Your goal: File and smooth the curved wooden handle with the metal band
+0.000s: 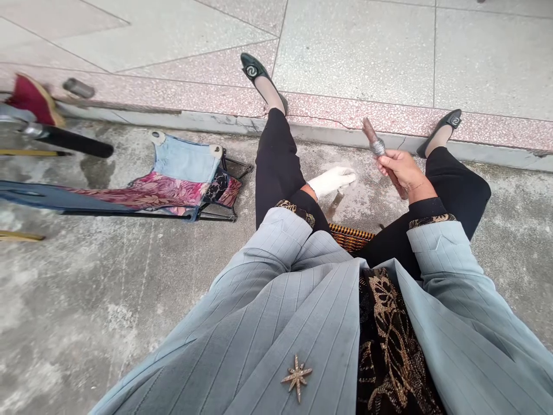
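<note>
In my bare right hand is a brown rod-like tool [370,131], gripped at its middle where silvery wire is wound round it. One end points up and away from me, and the other comes out below the palm of my right hand [400,170]. My left hand [329,181] wears a white glove and is held low between my knees with its fingers closed together. A short brownish piece [336,203] shows just under the gloved fingers. Whether the glove grips it or it lies on the ground I cannot tell. The two hands are apart.
Below me is the edge of a woven wicker seat [351,236]. To the left stands a low folding chair [185,167] with denim and floral cloth. A metal cylinder [78,87] lies on the tiled step [181,92], near a black-handled object [75,140].
</note>
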`<act>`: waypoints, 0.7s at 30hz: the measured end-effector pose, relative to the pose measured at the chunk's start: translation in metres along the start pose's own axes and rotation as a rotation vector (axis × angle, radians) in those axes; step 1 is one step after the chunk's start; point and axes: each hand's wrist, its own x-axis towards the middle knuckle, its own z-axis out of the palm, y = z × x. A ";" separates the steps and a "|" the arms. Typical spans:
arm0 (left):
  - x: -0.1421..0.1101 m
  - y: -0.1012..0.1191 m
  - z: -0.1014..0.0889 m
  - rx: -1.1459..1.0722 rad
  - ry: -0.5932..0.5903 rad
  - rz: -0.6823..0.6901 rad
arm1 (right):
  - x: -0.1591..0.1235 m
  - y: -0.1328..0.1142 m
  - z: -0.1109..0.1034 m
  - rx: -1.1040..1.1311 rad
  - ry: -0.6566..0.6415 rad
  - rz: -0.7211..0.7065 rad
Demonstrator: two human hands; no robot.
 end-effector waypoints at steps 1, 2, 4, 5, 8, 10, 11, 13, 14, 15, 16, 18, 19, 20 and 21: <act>-0.001 0.001 0.000 -0.010 -0.038 -0.020 | 0.005 0.004 -0.001 -0.021 0.081 0.030; -0.003 0.002 0.001 -0.023 -0.060 -0.033 | 0.009 0.008 -0.001 -0.059 0.141 0.068; -0.005 0.003 0.000 -0.046 -0.079 -0.033 | 0.016 0.015 -0.004 -0.200 0.196 0.140; -0.006 0.004 0.000 -0.049 -0.085 -0.024 | 0.018 0.017 -0.005 -0.313 0.200 0.163; -0.005 0.003 -0.003 -0.025 -0.068 0.031 | 0.020 0.018 -0.005 -0.752 0.126 0.196; -0.005 0.003 -0.004 -0.004 0.000 0.054 | 0.018 0.017 -0.004 -0.958 -0.001 0.213; -0.005 0.003 -0.005 0.009 0.043 0.058 | 0.017 0.016 -0.004 -0.999 -0.091 0.228; -0.006 0.006 -0.005 0.036 0.112 0.050 | 0.014 0.015 -0.003 -0.969 -0.324 0.267; -0.007 0.008 -0.005 0.044 0.134 0.041 | 0.012 0.014 -0.004 -0.912 -0.448 0.285; -0.007 0.009 -0.004 0.045 0.146 0.034 | 0.009 0.012 -0.004 -0.838 -0.571 0.304; -0.007 0.010 -0.004 0.042 0.151 0.027 | 0.007 0.011 -0.005 -0.753 -0.683 0.321; -0.006 0.011 -0.003 0.041 0.163 0.025 | 0.001 0.006 -0.007 -0.571 -0.834 0.333; -0.005 0.010 -0.002 0.041 0.175 0.034 | -0.002 0.003 -0.007 -0.474 -0.860 0.321; -0.004 0.009 -0.002 0.038 0.178 0.052 | -0.005 0.000 -0.007 -0.371 -0.848 0.290; -0.003 0.007 -0.002 0.029 0.167 0.076 | -0.008 -0.002 -0.007 -0.263 -0.790 0.241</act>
